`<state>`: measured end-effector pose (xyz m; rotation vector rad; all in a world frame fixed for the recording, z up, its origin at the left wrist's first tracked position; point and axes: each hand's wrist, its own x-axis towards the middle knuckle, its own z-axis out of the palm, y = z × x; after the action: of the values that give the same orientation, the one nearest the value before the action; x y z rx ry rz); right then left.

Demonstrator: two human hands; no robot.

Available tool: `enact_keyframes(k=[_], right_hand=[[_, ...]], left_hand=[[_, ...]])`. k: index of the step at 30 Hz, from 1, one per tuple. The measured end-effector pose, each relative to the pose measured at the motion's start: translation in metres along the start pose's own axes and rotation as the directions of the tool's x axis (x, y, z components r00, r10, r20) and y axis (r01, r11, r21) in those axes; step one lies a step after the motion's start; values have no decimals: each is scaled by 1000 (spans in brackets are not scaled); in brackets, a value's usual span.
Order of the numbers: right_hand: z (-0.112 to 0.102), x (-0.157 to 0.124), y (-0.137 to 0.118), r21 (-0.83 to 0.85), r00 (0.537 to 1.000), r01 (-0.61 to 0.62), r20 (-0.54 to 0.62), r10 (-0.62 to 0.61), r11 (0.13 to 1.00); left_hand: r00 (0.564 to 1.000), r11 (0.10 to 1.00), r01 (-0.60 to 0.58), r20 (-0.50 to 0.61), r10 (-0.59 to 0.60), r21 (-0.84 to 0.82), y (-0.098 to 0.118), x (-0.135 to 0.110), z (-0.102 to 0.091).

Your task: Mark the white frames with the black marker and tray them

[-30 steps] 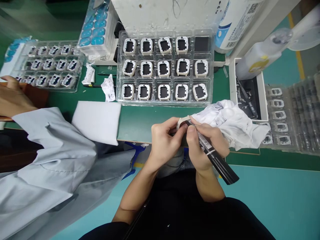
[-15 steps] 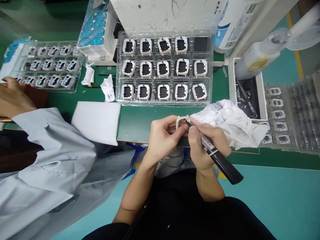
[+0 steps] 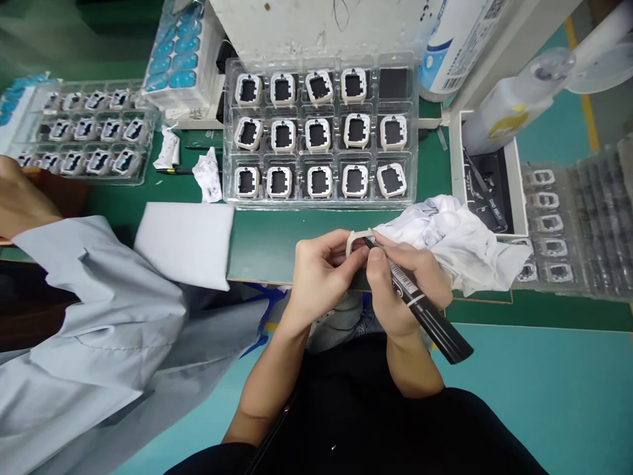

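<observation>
My left hand is closed on a small whitish watch-case frame, held near the bench's front edge. Black in colour, with a pale label, a marker pen lies in my right hand, whose fingers wrap round it. The pen's tip points into the frame, partly hidden by my fingers; whether it touches cannot be made out. Behind my hands stands a clear plastic tray with several similar frames in its pockets; its back right pocket holds no frame.
A crumpled white cloth lies right of my hands, by a white box with tweezers and a bottle. Left are a white foam sheet, another tray and a co-worker's sleeve. More trays stand at the right.
The camera view has shifted slightly, so the bench and trays sit a little further left. Both hands keep hold of the frame and the marker pen, nearly unmoved.
</observation>
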<state>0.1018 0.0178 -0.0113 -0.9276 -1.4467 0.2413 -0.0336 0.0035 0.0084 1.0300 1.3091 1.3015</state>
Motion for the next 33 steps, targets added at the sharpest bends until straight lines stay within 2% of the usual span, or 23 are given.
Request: enact_keyframes(k=[14,20,23,26,33], right_hand=[[0,-2,1,9,1000,-9,5,9,1000],[2,-1,4,59,995,84,-51,-81,995],[1,3,5,100,989,145,-38,-142,984],[-1,6,5,144,984,180,-5,-181,973],[-5,-4,12,176,985,163,34,-171,971]], left_hand=[[1000,1000,-3,0,3,0,0,0,0],[990,989,105,104,-94,-102,10,5,-8],[975,977,164,170,-141,-133,15,9,-16],[968,969,171,216,-131,-179,15,12,-21],[977,968,131,193,-89,-214,8,15,-22]])
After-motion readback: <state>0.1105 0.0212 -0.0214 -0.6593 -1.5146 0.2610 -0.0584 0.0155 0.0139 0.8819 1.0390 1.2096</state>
